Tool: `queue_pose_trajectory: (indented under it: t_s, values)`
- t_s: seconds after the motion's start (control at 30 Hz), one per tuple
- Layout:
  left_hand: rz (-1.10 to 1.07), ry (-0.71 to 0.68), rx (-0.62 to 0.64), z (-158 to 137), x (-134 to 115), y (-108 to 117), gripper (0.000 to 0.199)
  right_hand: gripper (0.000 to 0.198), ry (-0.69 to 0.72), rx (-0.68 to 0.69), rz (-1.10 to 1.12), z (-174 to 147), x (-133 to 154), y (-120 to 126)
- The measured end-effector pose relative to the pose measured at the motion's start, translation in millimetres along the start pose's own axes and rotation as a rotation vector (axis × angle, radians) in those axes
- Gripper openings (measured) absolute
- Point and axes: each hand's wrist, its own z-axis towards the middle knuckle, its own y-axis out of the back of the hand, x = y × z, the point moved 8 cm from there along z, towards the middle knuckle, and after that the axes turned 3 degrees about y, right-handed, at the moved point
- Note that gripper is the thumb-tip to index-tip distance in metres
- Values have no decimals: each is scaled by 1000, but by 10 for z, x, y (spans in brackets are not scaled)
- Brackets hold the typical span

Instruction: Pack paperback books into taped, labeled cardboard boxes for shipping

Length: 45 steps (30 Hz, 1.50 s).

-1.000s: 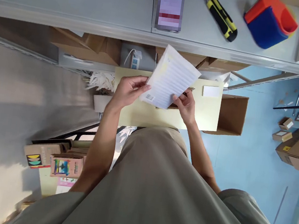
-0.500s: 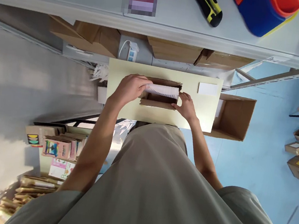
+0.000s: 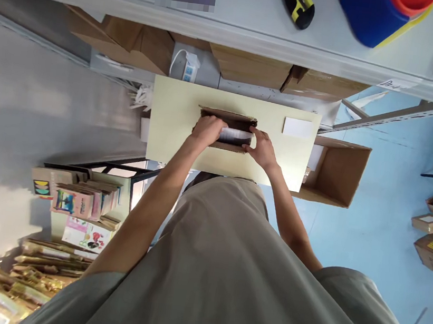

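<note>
A small open cardboard box (image 3: pixel 224 146) rests on a pale yellow board (image 3: pixel 173 124) in front of my body. Inside it lies a long white packet (image 3: pixel 236 134), its far portion hidden by my left hand (image 3: pixel 208 129). That hand reaches over the box's left end, fingers closed on the packet. My right hand (image 3: pixel 261 146) grips the box's right end, thumb at the near corner and fingers at the far one. To the right of it, a white card (image 3: pixel 297 127) lies flat on the board.
Beyond the board stands a grey shelf bearing a black-and-yellow box cutter (image 3: pixel 296 5) and a blue tape dispenser (image 3: pixel 373 18). Cardboard boxes (image 3: pixel 252 71) and a power strip (image 3: pixel 190 66) sit underneath. A larger open carton (image 3: pixel 340 173) is at right; stacked books (image 3: pixel 79 200) are at left.
The white packet has gone down from the box's rim into the box, my left hand moving right and lower with it. My right hand stays at the box's right end.
</note>
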Motion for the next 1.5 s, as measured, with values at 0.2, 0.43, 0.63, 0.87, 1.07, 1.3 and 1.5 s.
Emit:
queue_pose_trajectory:
  t_s: [0.2,0.43,0.63,0.87,1.07,1.3,1.5]
  values:
    - [-147,-17,-108,155,2,-54,28,71,-30,-22,-14,-94,73,4]
    - [-521,-68,-480,-537,495,161,36,62,-121,-187,66,-259,-53,209]
    - [-778,132,-448,-742,1155,-48,44,67,-165,-133,259,-273,-182,134]
    - [-862,-73,-258,-656,784,-257,41,78,-183,-72,332,-194,-105,15]
    - [-822,-18,-325,-687,841,-226,82,91,-188,-9,377,-246,-78,46]
    - [-819,11,-306,-499,1023,-159,104,101,-265,-92,312,-165,-150,64]
    - [-611,-64,-364,-270,1000,29,89,95,-175,-176,121,61,49,174]
